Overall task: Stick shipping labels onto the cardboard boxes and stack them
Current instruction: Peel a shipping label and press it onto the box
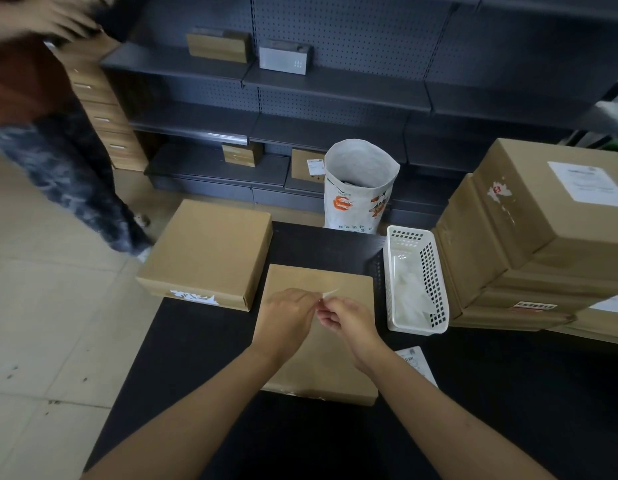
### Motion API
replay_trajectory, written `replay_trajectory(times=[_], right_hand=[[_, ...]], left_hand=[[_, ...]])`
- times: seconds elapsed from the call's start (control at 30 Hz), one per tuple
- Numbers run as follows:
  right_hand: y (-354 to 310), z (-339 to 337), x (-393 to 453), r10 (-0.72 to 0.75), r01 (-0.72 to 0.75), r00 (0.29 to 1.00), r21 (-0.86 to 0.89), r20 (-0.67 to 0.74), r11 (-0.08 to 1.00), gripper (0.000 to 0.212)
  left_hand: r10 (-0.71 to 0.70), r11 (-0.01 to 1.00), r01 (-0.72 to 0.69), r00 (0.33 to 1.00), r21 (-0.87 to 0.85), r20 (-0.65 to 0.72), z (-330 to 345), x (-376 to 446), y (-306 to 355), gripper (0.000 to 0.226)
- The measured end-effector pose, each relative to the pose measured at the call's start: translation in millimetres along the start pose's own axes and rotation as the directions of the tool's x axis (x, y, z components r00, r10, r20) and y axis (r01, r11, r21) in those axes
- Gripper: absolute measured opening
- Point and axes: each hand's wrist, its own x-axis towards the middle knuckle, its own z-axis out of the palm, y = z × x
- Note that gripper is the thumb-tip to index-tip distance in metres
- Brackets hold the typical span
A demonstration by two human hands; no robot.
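Both hands meet above a flat brown cardboard box (321,341) lying on the black table (508,410), its plain top bare of any label. The left hand (286,322) and right hand (349,323) each pinch a thin, pale, blurred slip (330,293) between curled fingertips. Just right of the right wrist lies a white shipping label (416,363) with a barcode; beyond it stands a white basket (416,282).
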Motion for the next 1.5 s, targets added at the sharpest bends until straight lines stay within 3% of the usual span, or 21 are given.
replay_trajectory(times=[0.13,0.27,0.43,0.67,0.8,1.03,1.2,1.5], right_hand=[[2,2,0,0.000,0.000,1.000,-0.018,0.002,1.000,0.019],[4,1,-1,-0.002,0.002,1.000,-0.002,0.020,1.000,0.020],[5,2,-2,0.017,-0.018,1.000,0.056,0.021,0.998,0.020],[7,3,-4,0.013,-0.013,1.000,-0.010,0.012,1.000,0.022],[9,1,-4,0.004,-0.003,1.000,-0.046,0.011,0.999,0.021],[6,-3,-9,-0.011,0.011,0.999,-0.018,0.041,1.000,0.020],[9,-2,-7,0.006,-0.005,0.998,-0.017,0.060,1.000,0.024],[8,1,-13,0.000,-0.001,0.999,0.014,0.033,1.000,0.019]], left_hand=[[-0.007,1.000,0.007,1.000,0.024,0.023,0,-2,0,0.027],[0.020,0.999,-0.020,1.000,0.029,0.003,-1,-5,1,0.015],[0.018,0.999,-0.017,1.000,0.050,-0.024,-2,-7,2,0.023],[0.019,0.998,-0.018,1.000,0.061,-0.017,-1,-11,3,0.024],[0.042,0.998,-0.040,0.999,0.042,-0.035,-1,-12,5,0.011],[0.015,1.000,-0.014,0.998,0.023,-0.067,1,-15,6,0.023],[0.044,0.999,-0.042,0.997,0.035,-0.061,2,-16,4,0.014],[0.032,0.998,-0.030,0.999,0.050,-0.033,3,-20,1,0.019]])
